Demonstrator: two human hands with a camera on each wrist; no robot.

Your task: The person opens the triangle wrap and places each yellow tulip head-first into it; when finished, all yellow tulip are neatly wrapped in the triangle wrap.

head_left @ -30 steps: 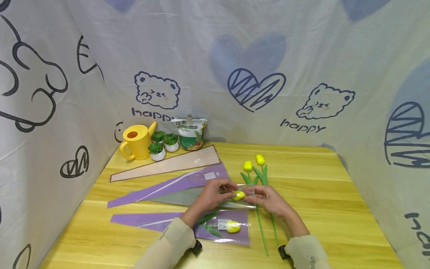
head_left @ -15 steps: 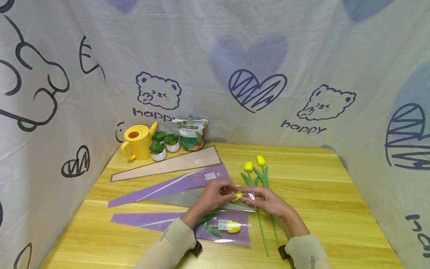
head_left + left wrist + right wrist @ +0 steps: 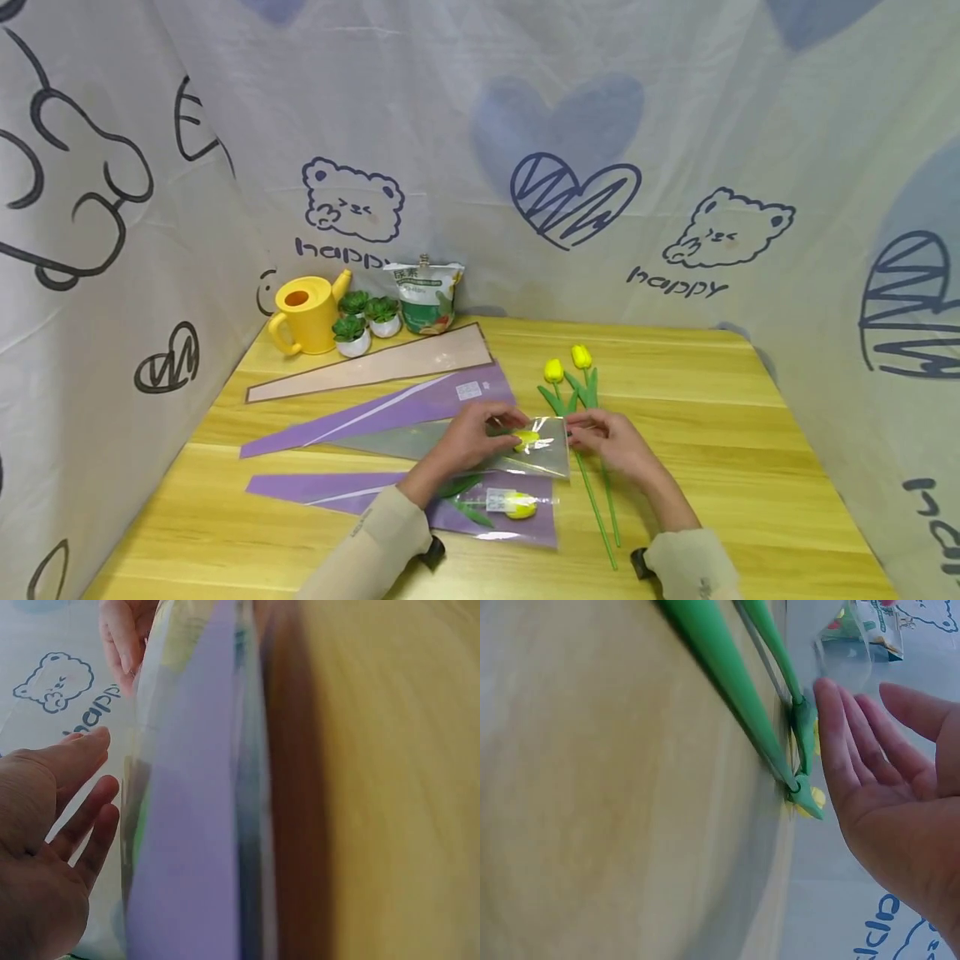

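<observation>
Nearest on the worktop (image 3: pixel 712 442) lies a purple sleeve (image 3: pixel 330 488) holding one tulip (image 3: pixel 522 506), beyond which the left hand (image 3: pixel 474 437), loosely parted, flanks the yellow bloom (image 3: pixel 527 439) inside a grey, clear-fronted sleeve (image 3: pixel 405 442), the right hand (image 3: pixel 611 442), also parted, meets its mouth, contact unclear, and farther stands a watering can (image 3: pixel 309 315).

Soft, even light fills the head view; a clear sleeve (image 3: pixel 552 455) glints. Both wrist views look hazy, the near tabletop (image 3: pixel 577 787) blurred.
</observation>
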